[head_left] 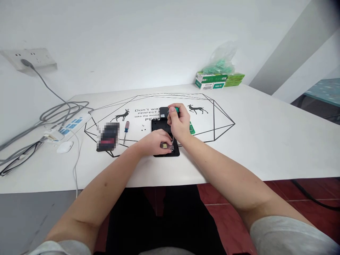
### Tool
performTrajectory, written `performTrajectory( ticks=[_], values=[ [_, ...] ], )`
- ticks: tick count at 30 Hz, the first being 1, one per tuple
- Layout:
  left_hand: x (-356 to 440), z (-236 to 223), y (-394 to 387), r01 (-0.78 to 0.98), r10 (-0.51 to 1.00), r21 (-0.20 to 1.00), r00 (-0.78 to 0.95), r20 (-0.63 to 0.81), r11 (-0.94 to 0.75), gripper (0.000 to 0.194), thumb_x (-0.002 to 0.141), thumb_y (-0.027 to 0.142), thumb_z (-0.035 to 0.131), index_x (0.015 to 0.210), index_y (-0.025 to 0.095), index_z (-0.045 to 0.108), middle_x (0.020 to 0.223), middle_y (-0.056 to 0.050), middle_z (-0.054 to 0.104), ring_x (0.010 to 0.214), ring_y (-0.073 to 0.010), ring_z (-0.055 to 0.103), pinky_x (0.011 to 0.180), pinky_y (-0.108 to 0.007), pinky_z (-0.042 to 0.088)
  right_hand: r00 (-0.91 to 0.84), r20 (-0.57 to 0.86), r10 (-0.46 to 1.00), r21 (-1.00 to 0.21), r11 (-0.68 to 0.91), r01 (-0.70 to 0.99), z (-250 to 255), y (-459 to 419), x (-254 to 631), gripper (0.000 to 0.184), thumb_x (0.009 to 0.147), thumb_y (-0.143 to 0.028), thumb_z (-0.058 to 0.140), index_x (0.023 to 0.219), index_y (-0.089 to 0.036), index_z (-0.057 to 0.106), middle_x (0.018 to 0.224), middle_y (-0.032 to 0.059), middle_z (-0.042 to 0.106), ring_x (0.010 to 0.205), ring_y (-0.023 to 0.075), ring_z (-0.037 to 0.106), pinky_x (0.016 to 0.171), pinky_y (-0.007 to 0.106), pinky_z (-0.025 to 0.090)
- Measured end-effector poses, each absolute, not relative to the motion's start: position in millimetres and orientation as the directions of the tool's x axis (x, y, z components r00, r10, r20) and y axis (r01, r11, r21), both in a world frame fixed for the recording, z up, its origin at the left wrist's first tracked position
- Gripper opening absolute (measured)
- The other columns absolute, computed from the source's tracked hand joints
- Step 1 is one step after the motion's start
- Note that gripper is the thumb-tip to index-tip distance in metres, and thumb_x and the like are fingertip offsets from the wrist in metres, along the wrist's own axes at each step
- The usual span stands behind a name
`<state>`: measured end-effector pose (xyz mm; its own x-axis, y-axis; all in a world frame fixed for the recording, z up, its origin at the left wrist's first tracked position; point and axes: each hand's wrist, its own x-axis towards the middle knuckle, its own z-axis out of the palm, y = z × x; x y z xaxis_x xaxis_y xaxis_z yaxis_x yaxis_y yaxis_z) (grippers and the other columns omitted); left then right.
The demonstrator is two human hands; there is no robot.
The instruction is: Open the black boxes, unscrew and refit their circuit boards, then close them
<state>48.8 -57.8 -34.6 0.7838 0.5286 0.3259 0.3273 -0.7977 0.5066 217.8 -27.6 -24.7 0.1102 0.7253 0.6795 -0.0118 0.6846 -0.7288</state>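
Note:
My right hand [180, 124] is wrapped round a screwdriver [177, 109] with a green handle. Its thin shaft points down into an open black plastic casing [158, 125] lying flat on the table. With curled fingers, my left hand [156, 141] grips a small metallic part [164, 145] with a yellowish patch, at the casing's near end. Whether the screwdriver tip touches a screw is hidden by my fingers. Behind the casing lies a black flat piece [164, 112] with a white label. A green circuit board [191, 128] shows partly beyond my right wrist.
Left of the casing are a few tiny dark screws [143, 129], a second screwdriver [126, 132] and a blurred dark object [108, 137]. A power strip [71, 125], cables and a white earbud case [65, 147] lie farther left. Green boxes [212, 78] stand at the back right.

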Motion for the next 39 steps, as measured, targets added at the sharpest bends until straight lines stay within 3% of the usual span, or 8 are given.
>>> performTrajectory(
  ticks=[9, 17, 39],
  values=[
    [49.1, -34.5, -58.3, 0.341, 0.549, 0.528, 0.778, 0.305, -0.778, 0.009, 0.086, 0.023, 0.088, 0.094, 0.024, 0.083, 0.116, -0.008, 0.079, 0.116, -0.0265, 0.072, 0.106, -0.042, 0.059, 0.222, 0.622, 0.750, -0.756, 0.650, -0.075, -26.3, -28.2, 213.9, 0.049, 0.100, -0.075, 0.064, 0.104, -0.026, 0.064, 0.064, -0.0078, 0.048, 0.052, 0.0109, 0.042, 0.050, 0.027, 0.038],
    [50.1, -32.4, -60.2, 0.337, 0.545, 0.532, 0.783, 0.300, -0.777, 0.009, 0.087, 0.022, 0.086, 0.095, 0.023, 0.082, 0.114, -0.008, 0.079, 0.114, -0.0263, 0.071, 0.105, -0.042, 0.060, 0.186, 0.691, 0.698, -0.712, 0.702, 0.010, -27.9, -26.7, 216.3, 0.047, 0.103, -0.073, 0.059, 0.106, -0.027, 0.062, 0.079, -0.0018, 0.057, 0.064, 0.0132, 0.049, 0.058, 0.030, 0.044],
    [51.0, -30.7, -59.2, 0.334, 0.555, 0.567, 0.786, 0.274, -0.753, 0.010, 0.086, 0.023, 0.085, 0.096, 0.022, 0.082, 0.111, -0.009, 0.079, 0.114, -0.0268, 0.069, 0.102, -0.042, 0.061, 0.151, 0.724, 0.673, -0.687, 0.725, 0.059, -28.5, -31.4, 214.2, 0.046, 0.104, -0.073, 0.056, 0.108, -0.028, 0.063, 0.080, -0.0015, 0.058, 0.065, 0.0139, 0.051, 0.058, 0.030, 0.045]
  ],
)
